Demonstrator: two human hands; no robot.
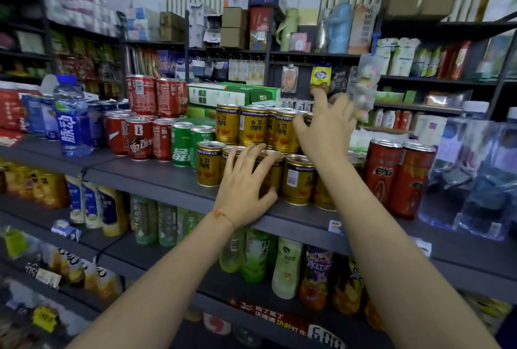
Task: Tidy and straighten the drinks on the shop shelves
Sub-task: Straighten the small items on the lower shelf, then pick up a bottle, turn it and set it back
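left hand [246, 183] touching gold cans [296, 180], right hand [326, 127] reaching above

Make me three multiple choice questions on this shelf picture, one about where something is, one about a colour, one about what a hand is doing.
1. Where is the blue-capped bottle?
A. left of the red cans
B. right of the gold cans
C. on the lower shelf

2. What colour are the cans between the red and gold ones?
A. blue
B. green
C. white

3. What is the left hand doing?
A. hanging idle
B. resting spread fingers on a front gold can
C. holding a bottle

A: it stands at the shelf's left end. B: the green cans show. B: its fingers lie over the can top.
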